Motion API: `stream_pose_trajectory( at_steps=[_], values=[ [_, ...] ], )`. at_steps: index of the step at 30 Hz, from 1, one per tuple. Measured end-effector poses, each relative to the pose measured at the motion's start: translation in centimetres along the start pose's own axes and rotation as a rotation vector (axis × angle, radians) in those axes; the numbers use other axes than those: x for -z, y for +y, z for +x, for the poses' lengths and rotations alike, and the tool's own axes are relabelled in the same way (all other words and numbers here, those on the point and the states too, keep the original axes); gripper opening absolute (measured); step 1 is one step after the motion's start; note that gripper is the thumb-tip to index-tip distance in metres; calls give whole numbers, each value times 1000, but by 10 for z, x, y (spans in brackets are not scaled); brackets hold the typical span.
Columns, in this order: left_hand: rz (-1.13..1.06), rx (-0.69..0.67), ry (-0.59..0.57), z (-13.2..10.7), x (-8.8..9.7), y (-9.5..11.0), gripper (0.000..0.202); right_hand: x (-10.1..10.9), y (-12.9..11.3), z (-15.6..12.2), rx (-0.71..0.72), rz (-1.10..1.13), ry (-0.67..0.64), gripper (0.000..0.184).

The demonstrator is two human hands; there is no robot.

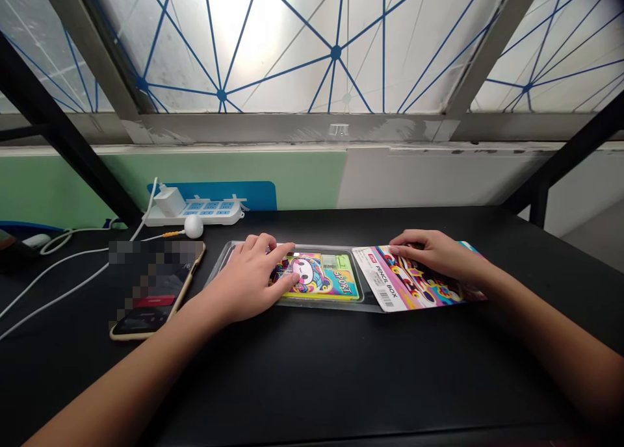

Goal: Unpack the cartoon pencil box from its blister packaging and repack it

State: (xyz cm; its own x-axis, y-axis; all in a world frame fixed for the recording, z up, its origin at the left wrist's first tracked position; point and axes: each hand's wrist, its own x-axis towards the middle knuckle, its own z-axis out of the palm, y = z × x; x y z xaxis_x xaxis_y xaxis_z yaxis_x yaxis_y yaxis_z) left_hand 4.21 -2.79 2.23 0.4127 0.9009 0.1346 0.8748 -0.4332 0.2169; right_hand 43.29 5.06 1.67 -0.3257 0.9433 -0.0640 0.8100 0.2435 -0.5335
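Note:
My left hand (248,275) lies open, fingers spread, on a colourful pencil box (322,275) with a cartoon face and the word SPORT. The pencil box sits in a clear plastic blister tray (370,301) on the desk, and my hand covers its left part. To the right, a printed backing card (375,284) marked PENCIL BOX adjoins the tray's right end. Over this card rests my right hand (433,255), palm down, with thumb and index finger apart. Its other fingers are partly hidden.
A phone (160,304) in a tan-edged case lies left on the black desk (341,375). Behind it are a white power strip (214,211) with a plugged-in charger (169,201), white cables and a round white object (194,226). Black slanted bars (570,154) flank the desk below a window.

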Motion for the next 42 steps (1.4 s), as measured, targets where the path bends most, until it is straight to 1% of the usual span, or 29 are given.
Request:
stream_pose_trajectory(
  at_steps=[5,13,17,21,24,26,28,30,31,33,35,37,39,42],
  values=[
    [1,0,2,0,0,0,55,3,-12,-4,2,-5,63,42],
    [-10,16,8,0,-1,0,56,10,-8,-6,-30,3,79,42],
    [-7,26,34,0,-6,3,56,-2,-16,-7,-52,18,73,44],
    [-50,4,45,0,-8,15,54,-23,-38,-9,-32,43,60,44],
    [-211,-22,54,-1,-6,27,52,-34,-52,-11,-41,64,63,45],
    [-432,-11,67,-1,-4,31,52,-37,-54,-12,-38,74,66,46],
    [-703,35,105,-1,0,30,48,-36,-50,-11,-25,87,53,46],
    [-902,74,195,1,2,23,40,-32,-43,-9,-16,99,31,46],
    [-949,85,267,3,2,19,35,-29,-39,-8,-17,102,18,46],
    [-977,112,428,7,1,9,30,-22,-30,-6,-19,103,-7,46],
    [-1029,172,547,11,-3,1,30,-14,-23,-5,-19,100,-39,45],
    [-1147,253,585,14,-11,-3,35,-6,-17,-6,-19,76,-74,44],
    [-1241,301,569,15,-18,-1,41,0,-12,-8,-2,37,-90,48],
    [-1251,276,561,14,-26,8,48,4,-8,-10,46,-21,-57,65]
  ],
)
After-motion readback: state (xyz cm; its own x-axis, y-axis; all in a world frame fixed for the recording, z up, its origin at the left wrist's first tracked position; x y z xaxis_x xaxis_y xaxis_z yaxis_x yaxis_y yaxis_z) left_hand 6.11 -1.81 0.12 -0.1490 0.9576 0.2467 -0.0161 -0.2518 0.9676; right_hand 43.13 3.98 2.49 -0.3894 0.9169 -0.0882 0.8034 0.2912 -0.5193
